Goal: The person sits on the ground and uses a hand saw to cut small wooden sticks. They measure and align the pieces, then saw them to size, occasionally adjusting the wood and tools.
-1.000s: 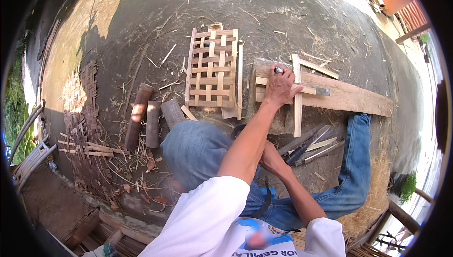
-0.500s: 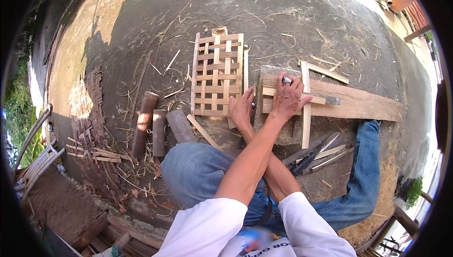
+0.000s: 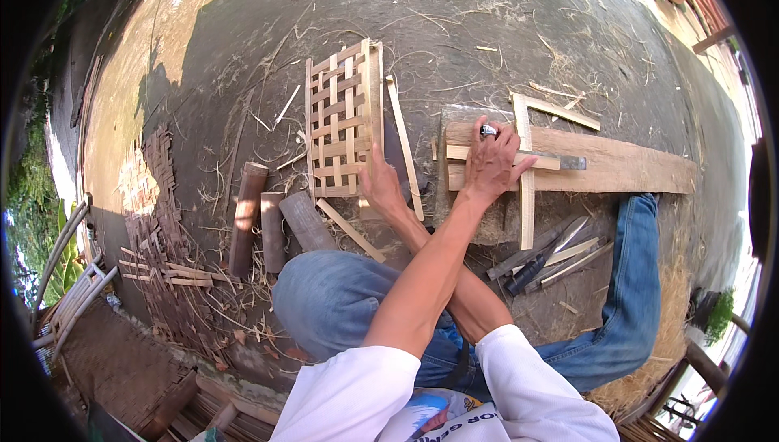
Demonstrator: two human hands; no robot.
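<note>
My forearms are crossed. My left hand (image 3: 491, 162), with a ring on one finger, reaches right and presses a flat wooden strip with a metal end (image 3: 572, 163) against a thick wooden board (image 3: 641, 162). A pale upright strip (image 3: 526, 215) crosses that strip beside my thumb. My right hand (image 3: 388, 186) reaches left to the lower right edge of a woven lattice panel (image 3: 341, 117) of pale and brown slats. Its right rail is tilted up, and my fingers lie along it. The far side of those fingers is partly hidden.
A loose pale strip (image 3: 406, 150) lies between panel and board. Brown cylindrical pieces (image 3: 247, 219) rest left of my knee. A dark-handled knife (image 3: 531, 271) lies among slats by my other leg. Broken brown weaving (image 3: 162, 247) and shavings litter the ground.
My right hand has moved left with the panel, which has shifted left and tilted, its right side raised. The loose strip beside it shows more fully. My left hand stays on the board.
</note>
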